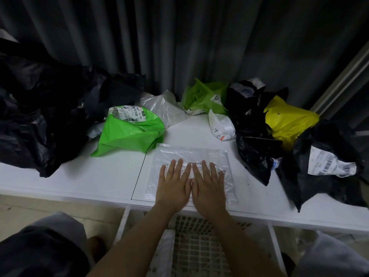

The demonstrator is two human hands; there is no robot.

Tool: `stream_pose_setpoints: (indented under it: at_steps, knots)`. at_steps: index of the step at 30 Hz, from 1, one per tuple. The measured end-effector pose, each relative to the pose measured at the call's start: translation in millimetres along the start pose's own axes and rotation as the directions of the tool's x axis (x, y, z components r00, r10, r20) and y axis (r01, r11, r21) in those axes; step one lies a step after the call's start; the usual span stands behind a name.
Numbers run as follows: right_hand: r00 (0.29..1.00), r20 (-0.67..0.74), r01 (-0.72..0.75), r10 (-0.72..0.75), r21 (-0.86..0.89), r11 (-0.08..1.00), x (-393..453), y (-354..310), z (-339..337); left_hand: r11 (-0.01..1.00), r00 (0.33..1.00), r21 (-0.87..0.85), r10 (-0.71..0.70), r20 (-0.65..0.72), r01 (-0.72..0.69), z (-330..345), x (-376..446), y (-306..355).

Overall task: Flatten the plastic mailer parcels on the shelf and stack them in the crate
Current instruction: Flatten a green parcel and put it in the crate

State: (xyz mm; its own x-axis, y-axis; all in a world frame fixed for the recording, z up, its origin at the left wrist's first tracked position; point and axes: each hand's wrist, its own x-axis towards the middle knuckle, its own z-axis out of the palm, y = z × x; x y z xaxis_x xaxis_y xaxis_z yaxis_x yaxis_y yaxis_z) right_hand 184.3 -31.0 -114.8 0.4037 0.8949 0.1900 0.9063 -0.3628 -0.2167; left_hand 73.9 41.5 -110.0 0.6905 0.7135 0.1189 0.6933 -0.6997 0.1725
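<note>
You are pressing the clear mailer (191,172) flat at the shelf's (79,180) front edge, left hand (173,184) and right hand (208,184) spread wide, gripping nothing; crumpled parcels are still waiting, the crate (199,244) nearly empty.

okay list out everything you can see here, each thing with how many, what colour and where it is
clear mailer: 1, see-through with a printed label, flat on the shelf at the front centre, under both hands
green mailers: 2, bright green, crumpled; one left of centre, one further back
yellow mailer: 1, yellow, right side among the black ones
black mailers: several, count unclear, heaped on the right and in a big pile at the left
whitish mailers: 2, translucent, crumpled, behind the centre; the second is beside the right heap
shelf: 1, white, across the middle
crate: 1, white lattice, below the shelf edge
curtain: grey, behind
left hand: flat, pressing the clear mailer
right hand: flat, pressing beside it
</note>
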Motion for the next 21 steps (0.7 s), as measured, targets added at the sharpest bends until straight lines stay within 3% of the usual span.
stream_pose_setpoints:
  at_steps: [21]
  knots:
    - [0.995, 0.095, -0.019, 0.023, -0.041, 0.999, 0.6, 0.1, -1.6, 1.0, 0.997, 0.003, -0.01, 0.075, 0.01, 0.8, 0.9, 1.4]
